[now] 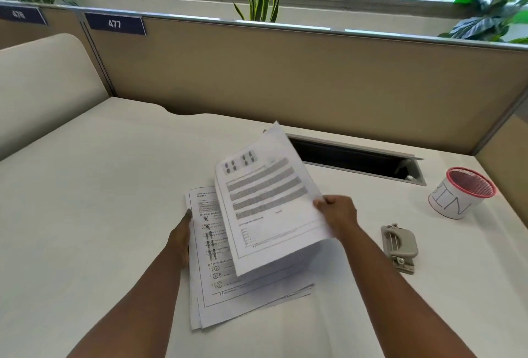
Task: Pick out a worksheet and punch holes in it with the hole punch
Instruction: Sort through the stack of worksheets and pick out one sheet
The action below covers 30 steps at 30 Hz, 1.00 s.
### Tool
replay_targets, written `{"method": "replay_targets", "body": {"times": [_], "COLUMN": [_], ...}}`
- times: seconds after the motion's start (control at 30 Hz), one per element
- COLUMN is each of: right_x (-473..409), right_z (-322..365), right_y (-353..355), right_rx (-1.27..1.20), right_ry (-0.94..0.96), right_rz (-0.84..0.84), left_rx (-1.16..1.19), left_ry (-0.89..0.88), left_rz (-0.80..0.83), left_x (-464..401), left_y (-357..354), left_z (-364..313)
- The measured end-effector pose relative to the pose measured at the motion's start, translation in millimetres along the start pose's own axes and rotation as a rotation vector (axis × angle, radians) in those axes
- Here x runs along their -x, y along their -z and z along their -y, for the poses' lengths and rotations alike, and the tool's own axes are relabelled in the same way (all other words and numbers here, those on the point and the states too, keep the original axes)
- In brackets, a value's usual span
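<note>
- Your right hand [337, 215] is pinching the right edge of a lifted worksheet [271, 200], thumb on top and the other fingers tucked behind the paper where you can't see them. There look to be a few sheets in that pinch, not just one.
- The lifted worksheet is tilted up off the stack of worksheets [223, 286], its far corner pointing away from your fingers toward the cable slot [354, 159] in the desk. The print on it is blurry, just grey bars and some dark blobs up top.
- Your left hand [181, 239] lies flat along the left edge of the stack, fingers straight and together, pressing the paper down onto the white desk [85, 215]. The top sheet there shows "Grade 1" and circled numbers near the bottom.
- The hole punch [399, 246] sits on the desk to the right of your right-hand fingers, well apart from them and touching nothing else. Grey, handle down as far as I can tell.
- Farther right and beyond the punch there's a red mesh cup [460, 193] wrapped in white paper with hand lettering on it.
- Beyond your fingertips is the tan partition [285, 78] with a "477" tag [115, 24], then leafy plants and windows behind it.
</note>
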State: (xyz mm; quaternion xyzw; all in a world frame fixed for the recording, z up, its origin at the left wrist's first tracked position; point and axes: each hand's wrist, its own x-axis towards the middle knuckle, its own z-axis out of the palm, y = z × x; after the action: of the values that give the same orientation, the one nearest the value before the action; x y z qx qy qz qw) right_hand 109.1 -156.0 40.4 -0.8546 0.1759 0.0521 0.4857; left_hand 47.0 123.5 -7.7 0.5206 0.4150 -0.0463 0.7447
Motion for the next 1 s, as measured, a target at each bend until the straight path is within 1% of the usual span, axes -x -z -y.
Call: {"method": "replay_targets", "body": {"times": [0.1,0.17,0.27,0.37,0.47,0.57,0.7,0.77,0.83,0.87,1.0], "right_x": [1.4,2.4,7.2,10.7,9.0,7.0,10.2,12.8,16.6,18.2,21.3], "right_z": [-27.8,-39.9,-46.6,-41.6,-35.8,-34.6,-28.1,-25.9,-24.1,-23.5,-23.3], "right_y": [-21.5,-32.1,-40.1,-38.4,-31.6,-24.8,-13.6,-8.4,-3.9,-2.4,10.3], "right_rx": [-0.03,-0.018,0.059,0.163,0.23,0.06,-0.213,-0.374,-0.518,-0.563,-0.758], "right_ry": [-0.084,-0.103,-0.089,-0.057,-0.048,-0.021,-0.061,-0.111,-0.122,-0.109,-0.01], "right_rz": [0.091,0.121,0.149,0.212,0.221,0.253,0.378,0.475,0.576,0.6,0.577], "left_rx": [-0.046,-0.112,-0.173,-0.126,-0.145,-0.177,-0.207,-0.193,-0.178,-0.177,-0.198], "left_ry": [0.005,-0.034,-0.113,-0.156,-0.193,-0.259,-0.349,-0.375,-0.396,-0.406,-0.449], "left_rz": [0.005,-0.016,-0.026,0.008,0.05,0.188,0.409,0.505,0.569,0.591,0.624], "left_x": [1.1,0.0,1.4,0.7,2.8,9.4,21.2,28.4,35.8,38.2,47.7], "left_y": [-0.8,-3.6,-9.6,-13.0,-17.0,-22.8,-36.1,-44.9,-52.3,-54.8,-62.5], "left_z": [-1.1,0.3,3.4,5.7,1.0,-12.1,-34.3,-43.8,-51.8,-55.0,-63.5]}}
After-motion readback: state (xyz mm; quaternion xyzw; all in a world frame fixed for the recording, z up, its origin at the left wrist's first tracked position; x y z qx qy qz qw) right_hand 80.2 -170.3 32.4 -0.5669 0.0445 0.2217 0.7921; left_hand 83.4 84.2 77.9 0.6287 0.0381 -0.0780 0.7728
